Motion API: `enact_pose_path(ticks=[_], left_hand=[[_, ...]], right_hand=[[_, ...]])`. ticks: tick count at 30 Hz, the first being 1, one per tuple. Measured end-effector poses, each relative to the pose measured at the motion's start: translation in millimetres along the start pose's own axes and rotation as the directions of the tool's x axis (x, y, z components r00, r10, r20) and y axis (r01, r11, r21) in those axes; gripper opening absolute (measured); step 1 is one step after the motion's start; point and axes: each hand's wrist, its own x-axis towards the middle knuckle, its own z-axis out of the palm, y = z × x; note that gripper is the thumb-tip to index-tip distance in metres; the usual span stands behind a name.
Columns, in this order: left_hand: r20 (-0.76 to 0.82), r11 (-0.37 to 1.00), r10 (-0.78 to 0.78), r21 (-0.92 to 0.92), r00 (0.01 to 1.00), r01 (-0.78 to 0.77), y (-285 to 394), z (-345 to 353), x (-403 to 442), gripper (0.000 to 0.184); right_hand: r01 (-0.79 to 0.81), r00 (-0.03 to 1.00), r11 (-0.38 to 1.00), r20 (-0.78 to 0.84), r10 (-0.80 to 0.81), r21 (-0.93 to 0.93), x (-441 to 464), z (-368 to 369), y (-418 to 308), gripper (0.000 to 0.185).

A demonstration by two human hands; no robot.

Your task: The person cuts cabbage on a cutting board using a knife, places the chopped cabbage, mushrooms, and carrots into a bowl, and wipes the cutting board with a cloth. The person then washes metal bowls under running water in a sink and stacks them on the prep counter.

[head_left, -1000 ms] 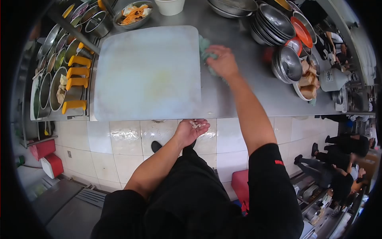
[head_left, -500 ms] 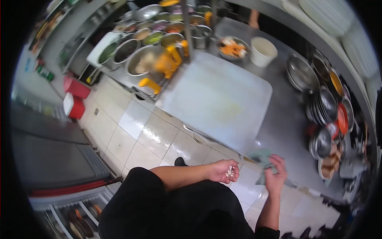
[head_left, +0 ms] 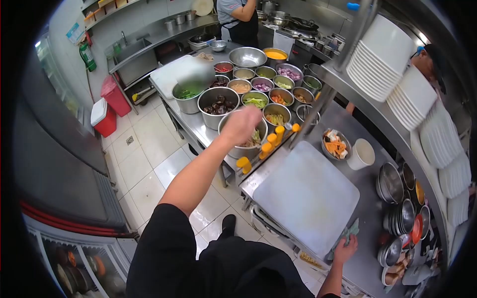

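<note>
Green cloth [head_left: 354, 229] held beside the cutting board [head_left: 298, 179], at its four o'clock.
It is grasped by the right hand [head_left: 346, 248], not yet released; faint yellowish staining [head_left: 317, 208] is left. At ten o'clock, over a pot [head_left: 251, 152], the left hand's grip [head_left: 243, 125] cannot be told.

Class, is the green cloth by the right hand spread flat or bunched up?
Bunched up: the green cloth shows uneven folds beside the white board, against the right hand.
</note>
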Motion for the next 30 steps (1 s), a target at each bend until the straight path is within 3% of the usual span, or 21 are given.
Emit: enact_pose_path(ticks=[1,3,6,7,9,10,11,13,16,18,19,20,21,22,23,24,28,30], left_hand=[[0.379,0.988,-0.088,0.153,0.921,0.032,-20.1,9.0,-6.3,0.034],[0.087,0.92,-0.103,0.387,0.991,0.062,-34.8,21.6,-46.0,0.043],[-0.058,0.922,-0.147,0.353,0.987,0.158,-33.7,-16.2,-42.5,0.048],[-0.048,0.971,-0.184,0.144,0.982,0.19,-26.8,-24.4,-43.1,0.047],[-0.018,0.931,-0.25,-0.279,0.968,0.235,-13.2,-39.0,-37.9,0.047],[-0.027,0.925,-0.201,-0.335,0.979,0.18,-4.7,-38.4,-37.8,0.043],[0.063,0.868,-0.199,-0.452,0.978,0.206,6.1,-41.5,-36.5,0.041],[0.26,0.701,-0.143,-0.654,0.955,0.283,33.3,-49.3,-32.3,0.038],[0.214,0.296,0.036,-0.935,0.976,0.194,73.7,-52.4,-25.2,0.036],[0.092,0.117,0.246,-0.991,0.965,0.064,113.6,-64.9,-10.1,0.038],[-0.029,-0.036,0.408,-0.999,0.912,-0.016,138.8,-62.6,-0.5,0.04],[-0.174,-0.199,0.523,-0.977,0.835,-0.078,167.2,-64.4,5.6,0.042],[-0.186,-0.272,0.658,-0.962,0.729,0.001,195.5,-68.9,14.0,0.031],[-0.197,-0.256,0.738,-0.967,0.645,-0.003,228.4,-74.0,15.5,0.033],[-0.237,-0.366,0.759,-0.926,0.606,0.097,265.2,-75.3,15.6,0.027],[-0.25,-0.387,0.789,-0.912,0.561,0.137,295.3,-72.3,10.6,0.022],[-0.29,-0.414,0.868,-0.871,0.403,0.265,370.1,-50.4,-16.2,0.018],[-0.303,-0.416,0.884,-0.857,0.357,0.304,411.1,-38.6,-28.5,0.015]], right_hand=[[0.004,1.0,1.0,-0.011,-0.004,-0.016,-2.9,1.2,2.5,0.04],[0.015,0.999,0.999,-0.034,-0.016,-0.039,3.2,7.5,5.6,0.039],[-0.034,0.999,0.995,-0.033,0.031,-0.099,5.1,11.4,3.7,0.039],[-0.066,0.998,0.991,-0.026,0.063,-0.116,3.2,10.8,5.3,0.041],[-0.126,0.992,0.982,-0.028,0.123,-0.139,12.8,14.6,1.7,0.044],[-0.138,0.99,0.983,-0.031,0.135,-0.124,16.0,16.2,-0.1,0.046],[-0.154,0.988,0.982,-0.037,0.151,-0.11,17.5,17.6,-0.1,0.049],[-0.196,0.98,0.977,-0.03,0.194,-0.084,18.3,21.7,-3.0,0.053],[-0.278,0.958,0.958,0.052,0.281,-0.065,21.7,14.7,-19.9,0.058],[-0.349,0.93,0.936,0.106,0.351,-0.043,22.3,17.5,-17.4,0.063],[-0.416,0.891,0.909,0.194,0.41,-0.014,29.5,1.9,-33.2,0.064],[-0.457,0.875,0.878,0.248,0.415,0.143,27.2,-4.1,-26.6,0.065],[-0.388,0.917,0.872,0.218,0.334,0.297,23.8,-3.9,-15.9,0.066],[-0.324,0.946,0.912,0.114,0.305,0.25,16.2,-15.1,-21.9,0.066],[-0.261,0.964,0.938,0.009,0.266,0.23,6.4,-27.4,-26.0,0.065],[-0.188,0.974,0.96,-0.088,0.21,0.206,-4.8,-41.3,-23.7,0.064],[-0.192,0.951,0.914,-0.161,0.263,0.357,-81.7,-90.6,18.1,0.055],[-0.306,0.909,0.889,-0.174,0.38,0.342,-140.0,-106.4,53.1,0.047]])
